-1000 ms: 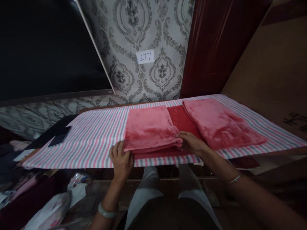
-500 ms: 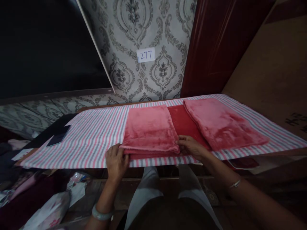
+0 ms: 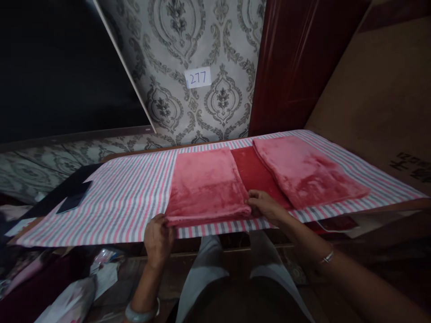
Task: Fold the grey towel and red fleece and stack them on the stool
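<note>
At seven o'clock, a thick, smooth, pale bangle ringed the left wrist! Over at four, a slim silvery bracelet with a little crosspiece glinted on the right wrist! Down at six, pale grey trousers met a dark garment!

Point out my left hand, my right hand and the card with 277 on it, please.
Left hand (image 3: 158,240): head view, on the back of the hand.
Right hand (image 3: 268,207): head view, on the middle of the hand.
Card (image 3: 198,78): head view, on its face, at the written number.
</note>
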The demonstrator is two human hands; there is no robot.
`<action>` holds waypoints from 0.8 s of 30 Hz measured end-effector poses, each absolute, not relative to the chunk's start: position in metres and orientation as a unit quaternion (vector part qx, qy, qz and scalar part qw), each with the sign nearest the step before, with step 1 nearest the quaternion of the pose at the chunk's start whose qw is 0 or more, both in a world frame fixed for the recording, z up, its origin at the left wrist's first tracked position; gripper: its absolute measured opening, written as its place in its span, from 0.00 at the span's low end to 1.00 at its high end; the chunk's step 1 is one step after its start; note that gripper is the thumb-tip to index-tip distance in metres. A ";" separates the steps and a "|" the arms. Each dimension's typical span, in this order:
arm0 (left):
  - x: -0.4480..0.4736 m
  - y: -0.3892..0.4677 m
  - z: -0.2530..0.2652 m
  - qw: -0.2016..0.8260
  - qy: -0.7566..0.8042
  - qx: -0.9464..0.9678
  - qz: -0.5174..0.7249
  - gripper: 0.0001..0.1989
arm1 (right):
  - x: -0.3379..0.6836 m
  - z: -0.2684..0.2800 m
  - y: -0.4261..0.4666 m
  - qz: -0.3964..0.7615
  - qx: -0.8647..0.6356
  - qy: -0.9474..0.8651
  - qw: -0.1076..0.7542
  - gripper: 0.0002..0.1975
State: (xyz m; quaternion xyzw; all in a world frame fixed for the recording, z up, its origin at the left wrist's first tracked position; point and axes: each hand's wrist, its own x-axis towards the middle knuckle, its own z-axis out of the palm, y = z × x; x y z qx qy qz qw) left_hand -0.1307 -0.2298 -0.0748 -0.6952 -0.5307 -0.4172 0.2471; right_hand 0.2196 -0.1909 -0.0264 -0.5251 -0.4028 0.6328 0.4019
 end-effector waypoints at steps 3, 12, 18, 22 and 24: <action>-0.132 -0.229 -0.073 0.248 -0.535 -0.710 -0.386 0.11 | 0.219 -0.029 -0.189 0.622 -0.517 -0.420 0.412 0.13; -0.139 -0.233 -0.062 0.222 -0.488 -0.789 -0.300 0.13 | 0.222 -0.046 -0.182 0.590 -0.483 -0.472 0.443 0.43; -0.133 -0.222 -0.011 0.089 -0.456 -0.827 -0.316 0.12 | 0.219 -0.057 -0.179 0.589 -0.468 -0.474 0.457 0.43; -0.102 -0.173 0.019 -0.014 -0.443 -0.851 -0.282 0.15 | 0.214 -0.064 -0.177 0.589 -0.450 -0.470 0.480 0.40; -0.078 -0.133 0.025 -0.052 -0.431 -0.865 -0.251 0.16 | 0.213 -0.067 -0.177 0.582 -0.452 -0.471 0.485 0.39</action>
